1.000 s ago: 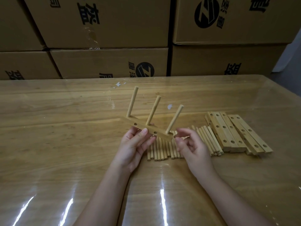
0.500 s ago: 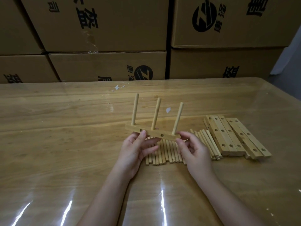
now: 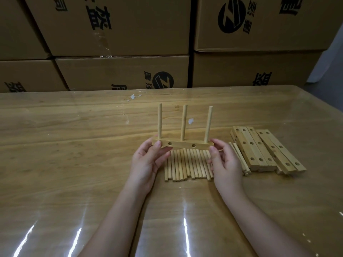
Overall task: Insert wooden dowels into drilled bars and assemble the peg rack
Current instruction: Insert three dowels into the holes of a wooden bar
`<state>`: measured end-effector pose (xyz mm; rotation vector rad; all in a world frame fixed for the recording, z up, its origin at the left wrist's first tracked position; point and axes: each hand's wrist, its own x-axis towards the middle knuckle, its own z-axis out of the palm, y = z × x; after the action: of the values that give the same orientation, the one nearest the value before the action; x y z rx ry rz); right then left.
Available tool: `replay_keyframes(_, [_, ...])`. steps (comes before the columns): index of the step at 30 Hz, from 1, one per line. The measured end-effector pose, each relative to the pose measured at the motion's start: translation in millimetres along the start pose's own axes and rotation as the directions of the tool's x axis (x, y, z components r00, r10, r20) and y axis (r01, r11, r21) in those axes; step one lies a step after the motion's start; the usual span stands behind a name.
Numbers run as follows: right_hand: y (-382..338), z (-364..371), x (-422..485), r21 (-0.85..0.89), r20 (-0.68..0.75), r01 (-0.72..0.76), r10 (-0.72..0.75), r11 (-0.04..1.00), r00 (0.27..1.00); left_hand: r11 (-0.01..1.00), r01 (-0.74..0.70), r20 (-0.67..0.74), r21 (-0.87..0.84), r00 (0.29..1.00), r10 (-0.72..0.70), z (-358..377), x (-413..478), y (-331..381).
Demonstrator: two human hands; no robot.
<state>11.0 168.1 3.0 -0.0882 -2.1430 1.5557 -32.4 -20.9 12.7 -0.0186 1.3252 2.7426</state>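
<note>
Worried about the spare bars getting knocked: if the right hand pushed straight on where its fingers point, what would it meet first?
The right hand pinches the bar, so that comes first; past it, probably only table. The spare bars lie off to its right.

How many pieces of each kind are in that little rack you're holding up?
drilled bar: 1, gripped at its ends by the left hand and right hand
standing dowels set in it: 3
Total: 4 pieces
The loose dowels and spare bars lying below and beside it overlap or are partly hidden, so there is no sure count for them.
</note>
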Motion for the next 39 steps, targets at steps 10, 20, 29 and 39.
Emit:
replay_keyframes(10, [-6, -2, -2, 0.011, -0.016, -0.019, 0.019, 1.0, 1.0, 0.98, 0.095, -0.056, 0.174, 0.995, -0.086, 0, -7, 14])
replay_keyframes(20, [-11, -3, -2, 0.052, 0.013, -0.087, 0.087, 0.995, 0.996, 0.697, 0.025, -0.022, 0.716, 1.0, -0.013, -12, 10, 46])
replay_keyframes(29, [-8, 2, -3, -0.019, 0.111, 0.003, -0.001, 1.0, 0.994, 0.588, 0.016, -0.117, 0.808, 0.984, 0.134, -6, 74, 41])
replay_keyframes(39, [-12, 4, -9, -0.256, 0.393, 0.288, -0.173, 0.923, 0.903, 0.479, 0.097, -0.207, 0.873, 0.961, 0.183, 3, 142, 12])
